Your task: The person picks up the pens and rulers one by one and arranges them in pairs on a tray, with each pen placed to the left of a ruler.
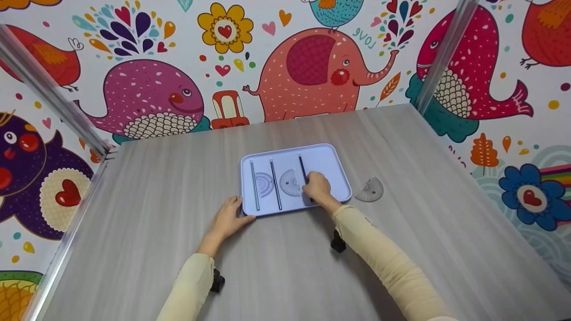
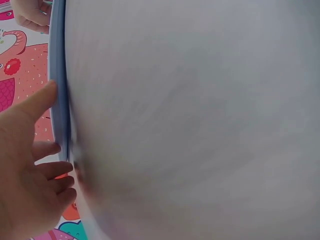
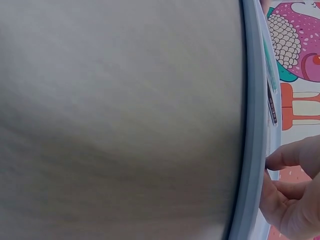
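Observation:
A pale lilac tray (image 1: 330, 156) lies on the table. In it are a green pencil (image 1: 254, 185), a dark pencil (image 1: 275, 185) and a black pencil (image 1: 302, 165), roughly parallel. A small clear protractor (image 1: 266, 184) lies between the first two, a larger one (image 1: 290, 182) right of the middle pencil. My right hand (image 1: 317, 186) pinches the black pencil between thumb and fingers, covering its middle. At the tray's near left corner my left hand (image 1: 227, 217) is spread, thumb on the front edge, fingers along the left side. The left wrist view shows its thumb (image 2: 45, 97) touching the rim.
A third clear protractor (image 1: 371, 190) lies on the grey table (image 1: 178, 178), right of the tray. Walls with a cartoon print (image 1: 156, 98) enclose the back and sides. Black wrist cameras (image 1: 338, 242) hang below both beige sleeves.

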`<state>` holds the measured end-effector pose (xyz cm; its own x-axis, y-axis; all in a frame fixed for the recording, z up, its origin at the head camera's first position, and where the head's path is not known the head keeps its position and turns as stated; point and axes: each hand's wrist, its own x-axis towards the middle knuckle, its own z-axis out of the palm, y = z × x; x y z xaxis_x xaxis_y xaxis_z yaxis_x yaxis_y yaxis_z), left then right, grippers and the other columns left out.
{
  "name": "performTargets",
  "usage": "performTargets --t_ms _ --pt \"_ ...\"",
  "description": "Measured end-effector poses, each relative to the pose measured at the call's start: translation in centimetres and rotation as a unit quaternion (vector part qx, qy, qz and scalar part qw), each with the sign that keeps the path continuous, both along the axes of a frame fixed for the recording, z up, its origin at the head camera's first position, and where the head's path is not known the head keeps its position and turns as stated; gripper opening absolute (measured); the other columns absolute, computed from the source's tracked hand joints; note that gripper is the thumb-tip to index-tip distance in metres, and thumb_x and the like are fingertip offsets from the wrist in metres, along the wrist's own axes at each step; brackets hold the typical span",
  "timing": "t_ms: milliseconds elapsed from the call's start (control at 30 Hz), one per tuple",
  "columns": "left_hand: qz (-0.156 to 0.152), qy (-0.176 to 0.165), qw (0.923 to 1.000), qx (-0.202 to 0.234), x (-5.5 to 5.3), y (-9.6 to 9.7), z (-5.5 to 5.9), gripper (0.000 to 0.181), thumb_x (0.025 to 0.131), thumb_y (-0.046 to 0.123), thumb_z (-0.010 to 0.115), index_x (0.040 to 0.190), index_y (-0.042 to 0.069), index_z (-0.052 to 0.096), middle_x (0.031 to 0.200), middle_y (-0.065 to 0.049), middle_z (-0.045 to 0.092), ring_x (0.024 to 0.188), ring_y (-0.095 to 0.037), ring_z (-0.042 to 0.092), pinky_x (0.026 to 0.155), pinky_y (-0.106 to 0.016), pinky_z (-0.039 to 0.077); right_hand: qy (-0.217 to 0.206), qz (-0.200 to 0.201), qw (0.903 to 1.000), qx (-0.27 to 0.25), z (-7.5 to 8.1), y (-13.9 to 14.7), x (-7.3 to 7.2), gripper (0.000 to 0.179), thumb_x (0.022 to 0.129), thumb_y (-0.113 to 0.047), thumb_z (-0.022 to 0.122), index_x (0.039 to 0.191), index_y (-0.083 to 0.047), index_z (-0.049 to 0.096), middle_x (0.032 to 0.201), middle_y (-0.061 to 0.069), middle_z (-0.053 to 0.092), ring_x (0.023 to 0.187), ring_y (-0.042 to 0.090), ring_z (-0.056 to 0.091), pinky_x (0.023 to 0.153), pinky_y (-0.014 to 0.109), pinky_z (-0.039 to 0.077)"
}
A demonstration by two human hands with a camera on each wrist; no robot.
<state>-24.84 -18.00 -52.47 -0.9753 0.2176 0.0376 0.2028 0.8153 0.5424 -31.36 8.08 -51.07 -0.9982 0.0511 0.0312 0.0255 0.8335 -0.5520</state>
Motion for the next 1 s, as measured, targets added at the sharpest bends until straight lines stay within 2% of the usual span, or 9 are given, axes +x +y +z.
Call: performTargets --t_ms 133,300,367,600,767,1000 --pt "0.001 -0.001 1.0000 -0.001 0.0 0.0 -0.1 0.072 0.077 0.034 0.070 0.128 -0.010 0.044 0.132 -0.032 0.039 0.126 -0.042 0.033 0.104 -0.050 0.028 0.002 -0.001 1.0000 0.007 0.1 -0.1 0.1 0.011 0.069 -0.003 0.060 0.079 0.001 0.064 0.082 0.014 0.063 0.077 0.028 0.059 0.064 0.041 0.049" --pt "-0.001 0.000 1.0000 -0.002 -0.1 0.0 -0.1 0.071 0.077 0.033 0.070 0.128 -0.010 0.044 0.132 -0.032 0.039 0.125 -0.042 0.033 0.104 -0.050 0.028 0.015 -0.001 0.9997 0.017 0.3 0.1 0.2 0.005 0.069 -0.005 0.060 0.070 -0.001 0.057 0.075 0.012 0.059 0.070 0.026 0.055 0.061 0.042 0.048" --pt "-0.001 0.004 1.0000 -0.001 -0.1 -0.1 -0.1 0.071 0.077 0.032 0.070 0.127 -0.010 0.045 0.131 -0.032 0.040 0.125 -0.043 0.034 0.104 -0.050 0.028 0.021 0.001 0.9996 0.020 0.5 0.1 0.2 0.007 0.069 -0.007 0.061 0.072 -0.001 0.057 0.075 0.012 0.058 0.070 0.026 0.055 0.061 0.042 0.048" --pt "0.003 -0.005 1.0000 0.006 -0.1 -0.1 -0.2 0.073 0.077 0.033 0.070 0.129 -0.009 0.043 0.133 -0.032 0.038 0.126 -0.043 0.032 0.106 -0.049 0.025 0.031 0.009 0.9992 0.024 1.4 0.5 0.6 0.033 0.073 -0.012 0.061 0.102 0.005 0.061 0.090 0.017 0.061 0.084 0.032 0.059 0.072 0.044 0.050" --pt "-0.005 0.003 0.9999 0.015 -0.2 -0.2 -0.3 0.072 0.077 0.032 0.070 0.128 -0.011 0.043 0.131 -0.033 0.039 0.125 -0.044 0.032 0.105 -0.050 0.025 0.038 0.021 0.9987 0.026 1.6 0.9 1.1 0.041 0.074 -0.013 0.062 0.111 0.005 0.059 0.100 0.020 0.061 0.089 0.034 0.060 0.076 0.044 0.050" --pt "-0.017 0.019 0.9996 0.013 -0.2 -0.2 -0.4 0.072 0.076 0.030 0.071 0.127 -0.014 0.043 0.129 -0.035 0.041 0.124 -0.045 0.034 0.105 -0.049 0.026 0.049 0.052 0.9965 0.044 1.5 2.1 2.0 0.047 0.073 -0.015 0.063 0.115 0.004 0.056 0.104 0.022 0.060 0.090 0.036 0.060 0.074 0.045 0.050"
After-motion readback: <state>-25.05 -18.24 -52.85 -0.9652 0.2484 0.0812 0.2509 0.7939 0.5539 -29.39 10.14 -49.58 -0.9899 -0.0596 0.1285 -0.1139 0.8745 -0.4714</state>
